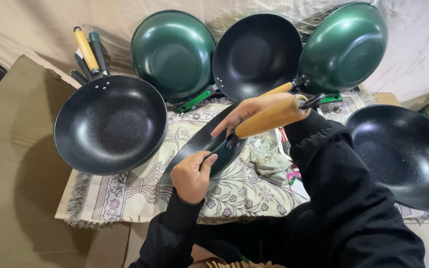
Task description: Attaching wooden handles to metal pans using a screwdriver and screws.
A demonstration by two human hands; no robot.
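Held edge-on above patterned cloth [140,191], dark wok [202,144] w/ wooden handle [271,117]: left hand [190,177] curled round rim, right hand [247,110] w/ fingers laid along handle, could prob. slip & drop onto small bits on cloth below; handle joint, right palm, wok's inside hidden.

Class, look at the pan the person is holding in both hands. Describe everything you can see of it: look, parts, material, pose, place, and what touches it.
The held pan is a round wok, seen nearly edge-on, tilted on its side above the patterned cloth. Its outside looks dark green, its rim black, seemingly coated metal. A light wooden handle joins it by a dark bracket and ends in a black hanging loop. The left hand grips the rim; the right hand lies along the handle. Its inside is mostly hidden.
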